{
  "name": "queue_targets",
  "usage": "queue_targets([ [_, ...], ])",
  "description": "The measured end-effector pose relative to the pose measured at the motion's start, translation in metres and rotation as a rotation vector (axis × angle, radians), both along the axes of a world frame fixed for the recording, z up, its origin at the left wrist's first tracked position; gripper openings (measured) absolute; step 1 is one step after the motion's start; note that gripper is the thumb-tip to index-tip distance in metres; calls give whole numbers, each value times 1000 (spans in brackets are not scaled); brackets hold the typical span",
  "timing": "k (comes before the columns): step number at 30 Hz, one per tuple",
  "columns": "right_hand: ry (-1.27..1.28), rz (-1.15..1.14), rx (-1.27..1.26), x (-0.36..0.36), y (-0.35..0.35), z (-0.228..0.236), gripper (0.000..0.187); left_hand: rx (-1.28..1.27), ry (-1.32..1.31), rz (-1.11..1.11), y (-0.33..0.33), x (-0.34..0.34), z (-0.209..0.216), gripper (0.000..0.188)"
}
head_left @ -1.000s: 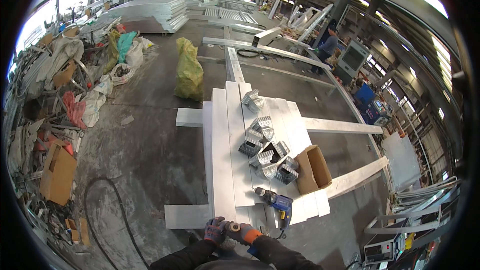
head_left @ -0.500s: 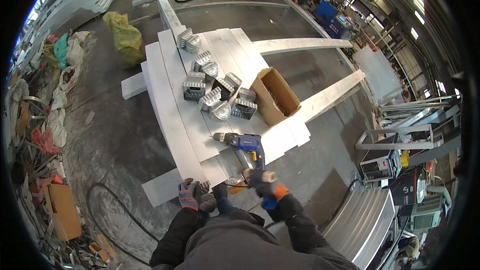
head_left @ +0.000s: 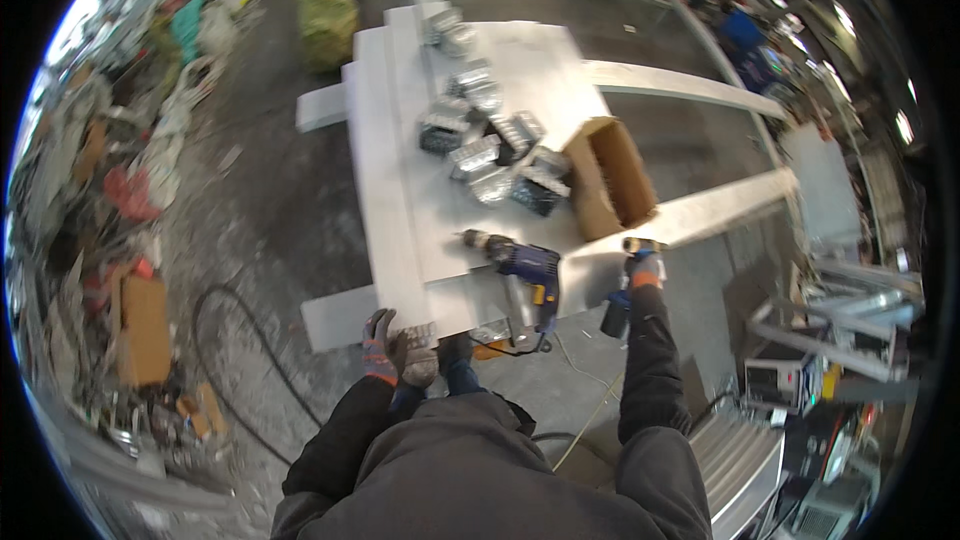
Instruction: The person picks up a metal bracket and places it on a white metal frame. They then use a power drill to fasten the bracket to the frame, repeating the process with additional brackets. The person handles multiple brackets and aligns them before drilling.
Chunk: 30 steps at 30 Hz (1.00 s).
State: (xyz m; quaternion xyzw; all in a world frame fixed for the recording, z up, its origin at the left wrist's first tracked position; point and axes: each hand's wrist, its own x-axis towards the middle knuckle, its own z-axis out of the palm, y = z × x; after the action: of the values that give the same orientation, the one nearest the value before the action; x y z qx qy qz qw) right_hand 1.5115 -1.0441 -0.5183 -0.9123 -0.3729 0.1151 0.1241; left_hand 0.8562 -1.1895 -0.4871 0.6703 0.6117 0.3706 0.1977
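Observation:
My left hand [head_left: 379, 348], in a grey glove with an orange cuff, grips a silvery ribbed metal fitting [head_left: 420, 365] at the near edge of the white metal profiles [head_left: 395, 230]. My right hand [head_left: 645, 268], gloved too, is closed around a cordless drill driver [head_left: 643, 245] to the right of the profiles; its dark battery hangs below the hand. On the profiles between my hands lies a blue corded drill [head_left: 530, 265], its chuck pointing left. Beyond it several like metal fittings [head_left: 490, 183] sit in a loose group.
An open cardboard box [head_left: 612, 180] stands on the right of the profiles. Long metal beams [head_left: 690, 90] reach out to the right. A black cable [head_left: 240, 290] curls on the floor at left, near scrap and a cardboard carton [head_left: 143, 330]. A yellow-green sack [head_left: 325, 20] stands farther off.
My right hand has swung outward to the right and farther forward with the cordless drill driver. My left hand stays by the metal fitting. The whole view has shifted.

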Motion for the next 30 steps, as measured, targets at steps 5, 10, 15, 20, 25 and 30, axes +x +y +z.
queue_targets([
  [5, 510, -61, 93, 5, 16, 29, 60, -491, -474, 363, -39, -9, -52, 67],
  [10, 82, 226, -343, 4, 3, 34, 78, -683, -960, 302, -71, -11, -127, 67],
  [15, 82, 135, -247, 1, -22, 42, 64, -674, -1259, 172, -73, -5, -155, 51],
  [20, 57, 59, -265, -5, -16, 73, 86, -653, -1203, 214, -74, -5, -137, 47],
  [25, 151, 15, -300, 4, 25, 75, 62, -658, -1243, 175, -72, -7, -154, 35],
  [30, 226, 93, 66, -5, 54, 43, 43, -624, -1310, 167, -72, -8, -178, 31],
])
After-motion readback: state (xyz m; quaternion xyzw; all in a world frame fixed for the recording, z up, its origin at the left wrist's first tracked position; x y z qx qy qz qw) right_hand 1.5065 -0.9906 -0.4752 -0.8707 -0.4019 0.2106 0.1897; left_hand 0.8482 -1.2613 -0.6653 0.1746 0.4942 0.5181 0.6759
